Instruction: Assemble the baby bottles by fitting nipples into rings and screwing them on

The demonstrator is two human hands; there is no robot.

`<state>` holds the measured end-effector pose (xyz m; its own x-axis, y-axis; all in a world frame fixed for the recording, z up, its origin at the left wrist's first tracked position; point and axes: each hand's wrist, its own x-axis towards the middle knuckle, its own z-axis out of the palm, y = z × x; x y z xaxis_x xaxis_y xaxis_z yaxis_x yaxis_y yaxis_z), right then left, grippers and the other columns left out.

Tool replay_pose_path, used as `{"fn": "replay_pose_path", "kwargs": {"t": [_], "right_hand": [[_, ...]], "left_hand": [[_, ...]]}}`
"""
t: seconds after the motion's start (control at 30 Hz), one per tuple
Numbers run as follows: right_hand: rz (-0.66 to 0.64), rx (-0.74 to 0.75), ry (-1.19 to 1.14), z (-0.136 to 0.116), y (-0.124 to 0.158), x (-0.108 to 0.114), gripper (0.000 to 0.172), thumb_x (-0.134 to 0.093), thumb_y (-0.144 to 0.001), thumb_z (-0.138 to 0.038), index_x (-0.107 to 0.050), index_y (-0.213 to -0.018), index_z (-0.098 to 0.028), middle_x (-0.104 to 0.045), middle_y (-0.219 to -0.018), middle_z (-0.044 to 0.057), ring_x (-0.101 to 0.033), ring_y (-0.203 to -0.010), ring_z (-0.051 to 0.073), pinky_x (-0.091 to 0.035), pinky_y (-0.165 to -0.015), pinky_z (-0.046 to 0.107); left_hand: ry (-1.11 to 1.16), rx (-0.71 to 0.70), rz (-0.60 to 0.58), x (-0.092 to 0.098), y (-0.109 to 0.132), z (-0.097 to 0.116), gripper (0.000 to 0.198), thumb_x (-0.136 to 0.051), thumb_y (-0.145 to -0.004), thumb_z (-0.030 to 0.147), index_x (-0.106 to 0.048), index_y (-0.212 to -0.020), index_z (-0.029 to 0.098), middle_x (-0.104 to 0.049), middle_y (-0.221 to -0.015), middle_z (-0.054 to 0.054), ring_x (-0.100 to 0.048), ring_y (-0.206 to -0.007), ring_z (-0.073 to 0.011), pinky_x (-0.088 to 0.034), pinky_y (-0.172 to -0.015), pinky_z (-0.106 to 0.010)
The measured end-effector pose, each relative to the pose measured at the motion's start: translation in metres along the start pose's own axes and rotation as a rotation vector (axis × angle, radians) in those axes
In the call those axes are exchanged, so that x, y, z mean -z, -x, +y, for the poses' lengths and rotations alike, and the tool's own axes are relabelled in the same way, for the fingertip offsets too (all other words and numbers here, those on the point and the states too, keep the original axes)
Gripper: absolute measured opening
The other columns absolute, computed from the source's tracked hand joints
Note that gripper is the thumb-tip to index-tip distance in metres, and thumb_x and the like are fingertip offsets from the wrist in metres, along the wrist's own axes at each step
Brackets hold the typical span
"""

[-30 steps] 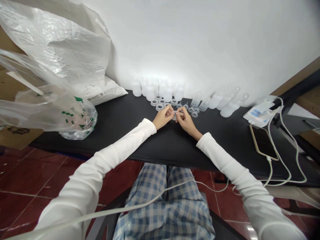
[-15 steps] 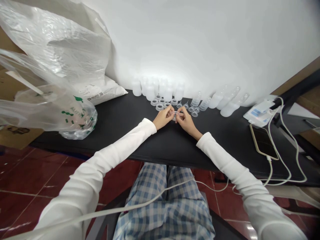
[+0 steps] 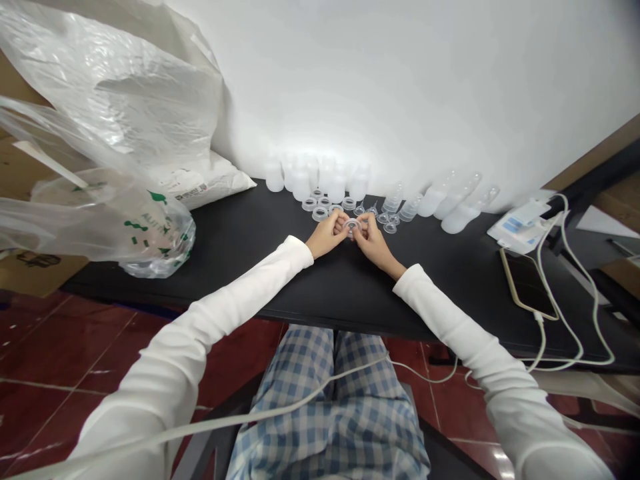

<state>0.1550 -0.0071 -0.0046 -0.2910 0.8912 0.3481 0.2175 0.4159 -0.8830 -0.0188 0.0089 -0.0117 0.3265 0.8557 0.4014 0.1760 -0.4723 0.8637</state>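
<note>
Between both hands is a clear bottle collar ring (image 3: 352,227), its round opening facing up toward me; a small clear piece seems to sit in its middle, perhaps a teat. My left hand (image 3: 327,237) pinches the ring's left side, fingers closed. On the opposite side my right hand (image 3: 373,240) grips it with thumb and fingers. Just beyond the left hand lie several loose collar rings (image 3: 320,214). Several clear bottle teats (image 3: 390,228) rest past the right hand. Translucent bottles (image 3: 301,183) stand upright behind the rings, near the wall.
Clear ribbed caps (image 3: 393,198) and lying bottles with domed tops (image 3: 461,215) are to the right. A phone (image 3: 528,283) with a white cable (image 3: 590,280) and a small box (image 3: 517,225) lie farther right. Plastic bags (image 3: 150,227) crowd the black table's (image 3: 300,293) left end.
The collar ring in my hands has been tilted, so its round face now shows more fully. Both hands stay in nearly the same place.
</note>
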Motion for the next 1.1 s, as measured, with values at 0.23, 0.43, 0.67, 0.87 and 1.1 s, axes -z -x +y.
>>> {"fn": "replay_pose_path", "kwargs": {"t": [0.23,0.43,0.67,0.87,1.1], "right_hand": [[-0.014,0.052,0.068,0.0042,-0.0003,0.0008,0.037,-0.055,-0.093,-0.059,-0.039,-0.100,-0.026,-0.056,-0.073,-0.004,-0.053,-0.059,0.014,-0.039,-0.058,0.030],[-0.010,0.035,0.112,-0.0004,0.0012,0.0002,0.035,-0.054,-0.094,-0.058,-0.041,-0.100,-0.026,-0.048,-0.067,-0.006,-0.046,-0.054,0.013,-0.035,-0.055,0.028],[0.031,0.008,0.103,-0.0019,0.0010,0.0012,0.036,-0.053,-0.095,-0.060,-0.043,-0.099,-0.026,-0.053,-0.069,-0.006,-0.048,-0.054,0.012,-0.037,-0.054,0.027],[0.001,-0.019,0.011,0.0005,0.0005,0.0010,0.040,-0.050,-0.096,-0.064,-0.041,-0.100,-0.026,-0.055,-0.072,-0.005,-0.056,-0.063,0.014,-0.042,-0.059,0.028],[0.023,0.035,0.064,0.0003,-0.0001,-0.0009,0.039,-0.051,-0.095,-0.063,-0.040,-0.096,-0.026,-0.053,-0.066,-0.006,-0.054,-0.056,0.014,-0.042,-0.058,0.030]], "left_hand": [[-0.071,-0.011,0.019,-0.0021,0.0004,0.0013,0.017,-0.063,-0.089,0.020,-0.048,-0.098,0.020,-0.064,-0.089,-0.001,-0.064,-0.077,-0.0109,-0.054,-0.074,-0.024],[-0.072,-0.036,0.041,-0.0046,0.0008,0.0052,0.019,-0.063,-0.087,0.016,-0.046,-0.094,0.021,-0.060,-0.083,0.002,-0.061,-0.072,-0.0100,-0.053,-0.073,-0.023],[-0.015,-0.012,0.067,-0.0033,0.0005,0.0052,0.018,-0.067,-0.088,0.024,-0.050,-0.094,0.020,-0.060,-0.076,0.003,-0.059,-0.068,-0.0097,-0.052,-0.068,-0.023],[0.136,0.021,-0.008,-0.0014,-0.0004,-0.0010,0.030,-0.064,-0.093,0.047,-0.050,-0.098,0.020,-0.061,-0.075,0.003,-0.061,-0.063,-0.0098,-0.053,-0.067,-0.025],[-0.013,-0.013,0.044,-0.0001,0.0013,0.0076,0.023,-0.064,-0.093,0.038,-0.050,-0.089,0.020,-0.057,-0.072,0.004,-0.055,-0.063,-0.0088,-0.047,-0.064,-0.022]]}}
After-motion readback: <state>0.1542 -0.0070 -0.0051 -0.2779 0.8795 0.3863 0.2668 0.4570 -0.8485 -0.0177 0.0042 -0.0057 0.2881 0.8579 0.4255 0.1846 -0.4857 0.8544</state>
